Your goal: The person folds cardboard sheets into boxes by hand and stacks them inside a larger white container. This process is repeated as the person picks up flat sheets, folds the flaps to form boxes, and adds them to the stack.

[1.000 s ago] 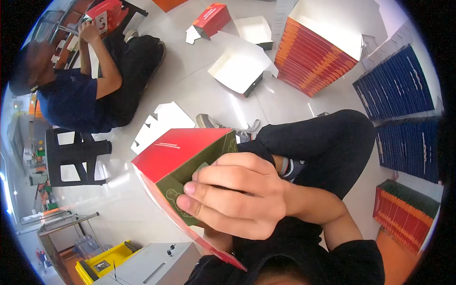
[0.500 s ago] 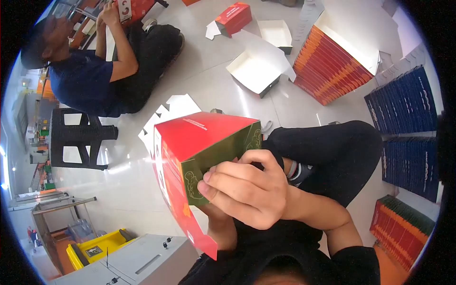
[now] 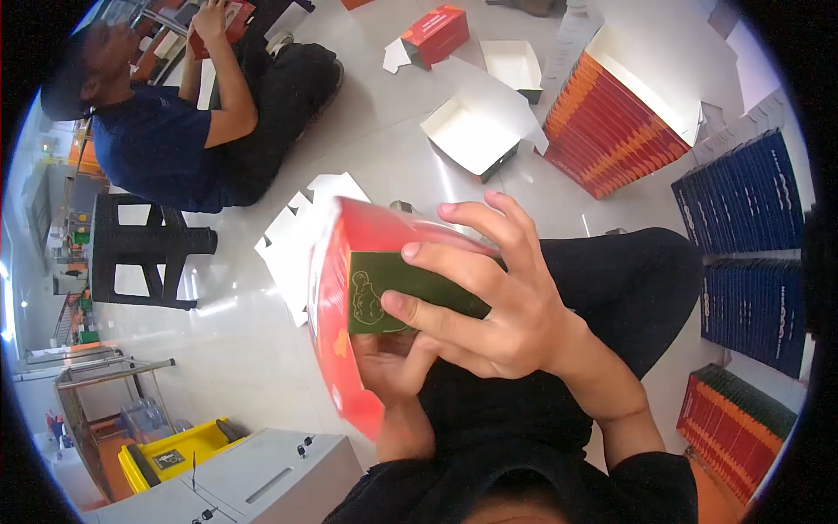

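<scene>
A red and green cardboard box (image 3: 419, 279) is held tilted in front of me, its dark green panel with a line drawing turned toward me. Along its left side hangs a long red flap with white and orange print, blurred by motion. My left hand (image 3: 394, 360) grips the box from below and behind, partly hidden by it. My right hand (image 3: 502, 301) rests on the green panel, two fingertips against it and other fingers raised and spread over the top. A flat white cardboard sheet with cut edges (image 3: 292, 249) lies on the floor behind the box.
Open white-lined boxes (image 3: 476, 131) and a red box (image 3: 436, 37) lie ahead. Stacked red boxes (image 3: 611, 131) and blue stacks (image 3: 742, 188) line the right. A co-worker (image 3: 175, 144) sits front left near a black stool (image 3: 140, 249). A grey cabinet (image 3: 279, 480) stands bottom left.
The box has turned so its green panel faces me more squarely and its red top shows less. My right-hand fingers, bunched on the panel before, have spread apart and lifted.
</scene>
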The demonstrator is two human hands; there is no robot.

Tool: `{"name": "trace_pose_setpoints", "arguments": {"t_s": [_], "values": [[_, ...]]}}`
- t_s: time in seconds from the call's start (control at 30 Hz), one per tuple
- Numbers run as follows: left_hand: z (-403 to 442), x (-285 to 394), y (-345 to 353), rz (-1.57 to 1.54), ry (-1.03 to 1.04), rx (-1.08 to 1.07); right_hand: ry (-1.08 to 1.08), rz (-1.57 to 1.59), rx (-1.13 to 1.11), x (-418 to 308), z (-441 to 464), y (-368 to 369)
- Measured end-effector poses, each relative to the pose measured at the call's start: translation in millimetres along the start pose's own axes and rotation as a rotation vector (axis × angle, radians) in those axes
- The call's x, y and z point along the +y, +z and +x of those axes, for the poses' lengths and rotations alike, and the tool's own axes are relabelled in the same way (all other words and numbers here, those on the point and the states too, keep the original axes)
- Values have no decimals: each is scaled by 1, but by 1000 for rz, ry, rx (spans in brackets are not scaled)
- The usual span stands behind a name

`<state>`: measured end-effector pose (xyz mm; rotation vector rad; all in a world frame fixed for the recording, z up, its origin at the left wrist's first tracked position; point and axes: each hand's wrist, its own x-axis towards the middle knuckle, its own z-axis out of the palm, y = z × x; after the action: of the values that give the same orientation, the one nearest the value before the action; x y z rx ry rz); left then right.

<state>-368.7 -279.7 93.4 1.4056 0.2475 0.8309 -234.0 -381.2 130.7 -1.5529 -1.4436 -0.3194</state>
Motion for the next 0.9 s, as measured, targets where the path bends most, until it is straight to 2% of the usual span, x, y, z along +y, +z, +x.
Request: {"name": "trace_pose_setpoints", "arguments": {"t_s": [0.03,0.07,0.13,0.17,0.2,0.27,0.4,0.47,0.5,0.53,0.57,0.6,0.63,0.67,0.73,0.77,0.8,0.83,0.87,0.9], "values": [[3,1,-4,-49,26,-113,-4,15,-79,2,-2,-4],[6,-1,-5,-48,23,-111,-2,17,-80,6,-4,-4],[13,-6,-5,-705,31,-283,-62,174,-74,16,-6,0],[6,-5,-5,-410,-40,-44,-37,227,-91,14,-6,-5],[5,-8,-4,-411,-42,-44,-36,227,-91,15,-8,-3],[7,-14,-4,-167,20,-34,-64,131,2,18,-12,3],[12,-18,8,-244,106,-147,-130,37,114,23,-19,5],[6,-11,19,-148,32,-136,-30,1,256,21,-19,3],[-1,-3,22,-182,-113,-89,4,-40,278,24,-21,-2],[-1,-6,25,-185,-114,-89,34,-126,327,33,-25,-4],[0,-11,30,119,22,-7,97,-253,416,46,-31,-4],[1,-17,36,421,157,78,-5,-231,506,78,-24,-8],[1,-19,40,722,291,164,517,31,632,52,-40,-6],[1,-18,38,1019,308,228,543,109,739,62,-41,-7],[-4,-26,40,962,196,352,718,337,912,66,-61,0],[-2,-29,45,589,86,345,816,483,933,56,-71,2],[-1,-31,50,219,-25,337,826,477,920,46,-81,9],[1,-27,49,174,-85,269,880,550,944,37,-93,19],[-9,-32,35,309,-207,180,932,624,972,30,-104,28],[-13,-43,32,278,-174,237,940,626,966,23,-115,34]]}}
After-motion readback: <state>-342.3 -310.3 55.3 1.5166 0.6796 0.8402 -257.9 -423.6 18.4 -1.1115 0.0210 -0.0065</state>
